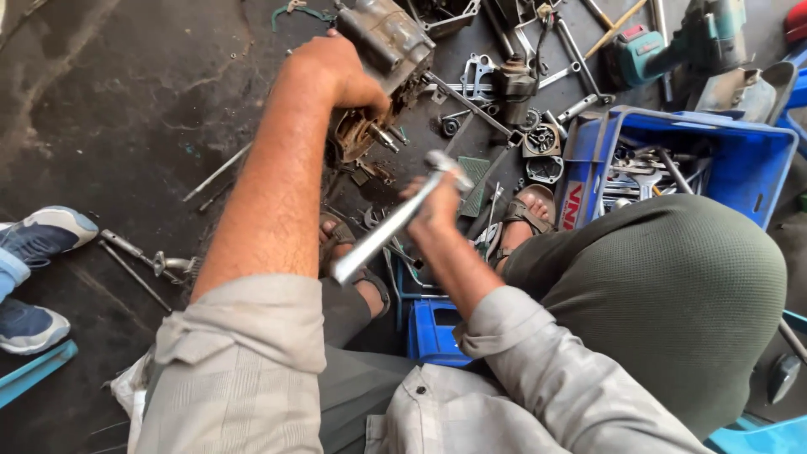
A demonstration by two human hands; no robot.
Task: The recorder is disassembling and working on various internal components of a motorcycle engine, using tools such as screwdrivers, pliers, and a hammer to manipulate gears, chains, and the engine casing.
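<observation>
My left hand (336, 71) grips the lower side of a dirty metal engine part (388, 42) that stands on the dark floor ahead of me. Just below it, rusty inner pieces (357, 134) of the part show. My right hand (437, 202) is closed around a long silver metal bar (387, 225), a wrench-like tool, held slanted in the air with its upper end near the engine part. My sandalled feet (521, 214) rest on the floor under both hands.
A blue plastic crate (756, 160) full of wrenches sits at right. Loose metal parts and tools (504, 84) litter the floor at top, with a green power tool (672, 42). Rods (134, 252) lie at left beside another person's blue shoes (42, 240). I sit on a blue stool (433, 332).
</observation>
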